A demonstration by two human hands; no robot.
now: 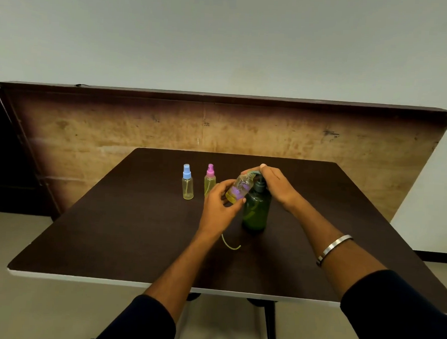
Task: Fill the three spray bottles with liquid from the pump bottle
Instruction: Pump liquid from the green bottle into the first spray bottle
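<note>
A green pump bottle stands upright on the dark table. My right hand rests on top of its pump head, fingers curled over the nozzle. My left hand holds an uncapped clear spray bottle, tilted with its mouth up under the pump nozzle; a little yellow liquid sits in its bottom. Two capped spray bottles stand to the left: one with a blue cap and one with a pink cap, both holding yellowish liquid.
A thin yellowish dip tube lies on the table in front of the pump bottle, partly hidden by my left forearm. A wooden board leans behind the table. The table's near edge is white.
</note>
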